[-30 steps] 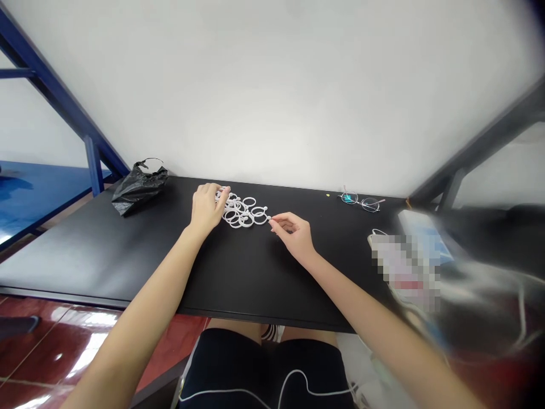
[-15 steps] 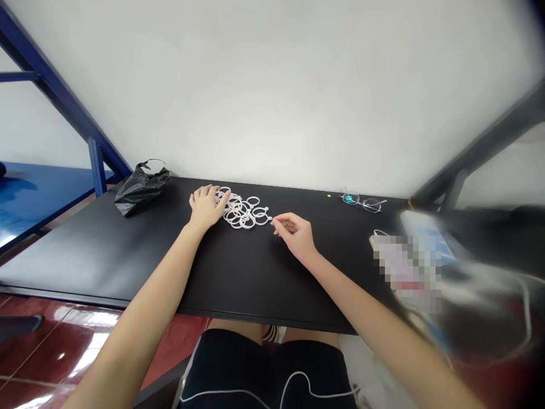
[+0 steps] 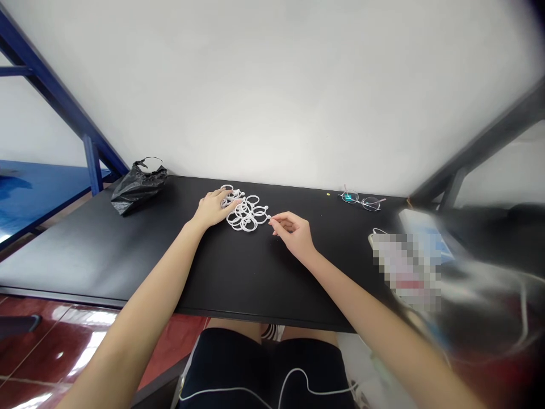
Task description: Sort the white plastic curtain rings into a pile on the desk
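Observation:
A loose heap of white rings [image 3: 241, 218], some with a small round bead on them, lies on the black table [image 3: 238, 272]. From the left, my left hand [image 3: 212, 208] rests on the heap's edge, fingers spread and thumb stretched over the nearest rings. Its fingertips cover part of them. On the other side, my right hand [image 3: 293, 232] pinches the beaded end of the rightmost white ring [image 3: 261, 220] between thumb and forefinger. That ring still overlaps others in the heap.
A crumpled black plastic bag [image 3: 140, 187] lies at the back left. Eyeglasses [image 3: 361, 200] rest near the wall. On the right are a blurred-out phone-like item [image 3: 402, 267] and a white box [image 3: 426, 236]. A white cable [image 3: 230, 391] crosses my lap.
My left hand has slid slightly right, its fingers now further over the heap, and some rings have shifted. My right hand has barely moved and keeps its pinch.

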The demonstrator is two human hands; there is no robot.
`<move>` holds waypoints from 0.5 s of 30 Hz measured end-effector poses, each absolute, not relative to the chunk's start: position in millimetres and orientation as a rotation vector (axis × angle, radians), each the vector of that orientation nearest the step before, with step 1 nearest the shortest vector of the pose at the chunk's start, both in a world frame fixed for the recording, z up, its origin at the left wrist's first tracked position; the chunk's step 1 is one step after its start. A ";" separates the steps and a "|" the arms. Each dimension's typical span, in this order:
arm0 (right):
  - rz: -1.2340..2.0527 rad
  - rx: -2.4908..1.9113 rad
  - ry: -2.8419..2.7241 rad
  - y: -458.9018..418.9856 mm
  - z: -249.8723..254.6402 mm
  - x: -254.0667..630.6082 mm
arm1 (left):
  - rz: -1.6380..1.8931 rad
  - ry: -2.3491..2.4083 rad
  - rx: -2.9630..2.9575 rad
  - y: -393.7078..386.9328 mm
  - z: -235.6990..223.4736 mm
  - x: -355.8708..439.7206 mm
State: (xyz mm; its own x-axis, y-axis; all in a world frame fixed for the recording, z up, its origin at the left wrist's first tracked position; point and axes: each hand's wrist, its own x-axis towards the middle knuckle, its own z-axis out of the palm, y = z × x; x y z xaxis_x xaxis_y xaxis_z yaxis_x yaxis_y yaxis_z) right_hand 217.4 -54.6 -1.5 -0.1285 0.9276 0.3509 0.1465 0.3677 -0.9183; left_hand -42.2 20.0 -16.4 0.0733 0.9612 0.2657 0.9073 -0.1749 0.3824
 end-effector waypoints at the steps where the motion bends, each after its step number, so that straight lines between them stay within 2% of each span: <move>1: 0.914 -0.996 -1.559 -54.6 -1.7 217.5 | 0.712 1.918 2.225 20.4 -17.2 -42.2; 9: 0.894 -1.022 -1.582 -54.0 -1.3 218.3 | 0.748 1.778 2.329 19.8 -20.3 -36.3; 15: 0.590 -1.043 -1.896 -57.2 -2.6 218.8 | 0.704 1.677 2.350 7.4 -18.8 -11.1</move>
